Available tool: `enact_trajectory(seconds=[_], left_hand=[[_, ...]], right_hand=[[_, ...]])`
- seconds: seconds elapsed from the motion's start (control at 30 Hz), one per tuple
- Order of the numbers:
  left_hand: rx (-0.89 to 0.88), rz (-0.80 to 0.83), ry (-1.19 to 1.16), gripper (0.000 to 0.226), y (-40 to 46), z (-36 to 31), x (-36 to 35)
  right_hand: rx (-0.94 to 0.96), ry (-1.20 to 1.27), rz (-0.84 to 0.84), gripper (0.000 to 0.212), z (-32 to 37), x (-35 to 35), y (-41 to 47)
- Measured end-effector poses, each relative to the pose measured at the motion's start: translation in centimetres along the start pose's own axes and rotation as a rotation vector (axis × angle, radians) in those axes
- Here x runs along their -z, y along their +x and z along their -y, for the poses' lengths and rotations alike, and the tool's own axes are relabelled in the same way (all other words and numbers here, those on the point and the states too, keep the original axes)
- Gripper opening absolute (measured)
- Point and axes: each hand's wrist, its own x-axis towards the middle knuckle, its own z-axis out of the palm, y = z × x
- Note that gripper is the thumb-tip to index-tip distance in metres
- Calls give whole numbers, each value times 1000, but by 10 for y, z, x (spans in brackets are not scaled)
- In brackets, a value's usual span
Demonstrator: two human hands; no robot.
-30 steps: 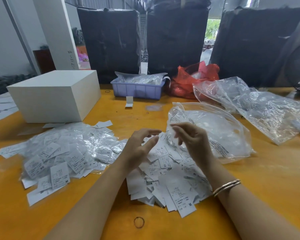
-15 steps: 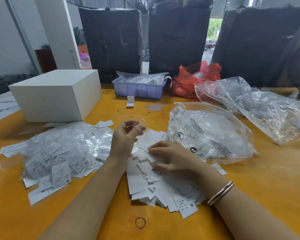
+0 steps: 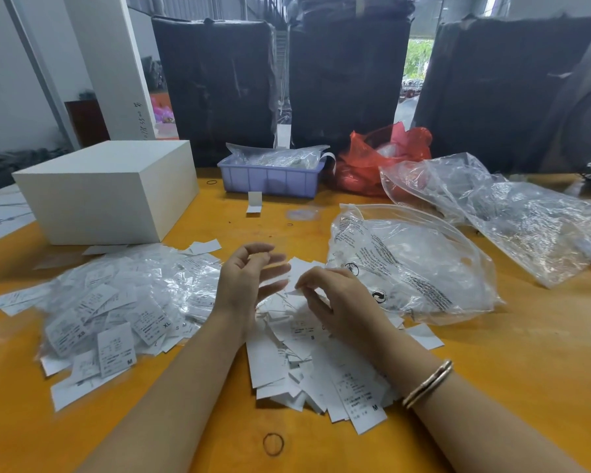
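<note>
A heap of loose white size labels (image 3: 321, 367) lies on the orange table (image 3: 492, 353) under my hands. My right hand (image 3: 342, 305) rests on the top of the heap, and its fingertips pinch one white label (image 3: 292, 291) at its edge. Just left of it and slightly raised, my left hand (image 3: 246, 281) has thumb and forefinger closed on what looks like a small clear bag, barely visible; its other fingers point toward the right hand. A pile of labels in small clear bags (image 3: 116, 302) lies to the left.
A large printed clear bag (image 3: 406, 264) sits right of my hands, with crumpled clear bags (image 3: 509, 216) beyond it. A white box (image 3: 106, 189) stands at the back left, a purple tray (image 3: 270, 179) and a red bag (image 3: 382, 158) behind. A rubber band (image 3: 273, 444) lies near me.
My right hand dropped from mid-air onto the label heap and now lifts a label by its edge. My left hand rose slightly and stayed pinched.
</note>
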Motion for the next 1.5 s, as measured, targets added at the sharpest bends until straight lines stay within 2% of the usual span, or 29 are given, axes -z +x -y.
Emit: enact_trajectory(seconds=[0.17,0.27,0.4,0.53,0.73,0.83,0.97,1.13,1.3,1.5], left_hand=[[4,19,46,21,2,3,-2],[-19,39,99,24,3,4,-2],[-36,62,109,27,2,5,-2],[-39,73,128,26,3,6,-3],[-214,42,353,22,0,7,-3],[-302,64,471,23,-2,8,-4],[-350,79,558,27,-4,7,-4],[-406,87,632,28,-6,6,-5],[-451,62,678,26,-7,5,-4],[-492,46,726,25,-6,4,-2]], right_hand=[[-86,165,-126,12,-4,1,0],[-144,277,-181,26,-8,3,1],[-190,253,-254,51,-10,2,2],[-160,311,-281,31,-13,2,2],[-334,597,-292,35,-11,9,2],[-432,692,-256,26,-12,12,1],[-426,672,-343,23,-10,11,3],[-377,712,-307,45,-10,10,3],[-438,636,-380,27,-15,12,3],[-449,693,-441,21,-20,18,1]])
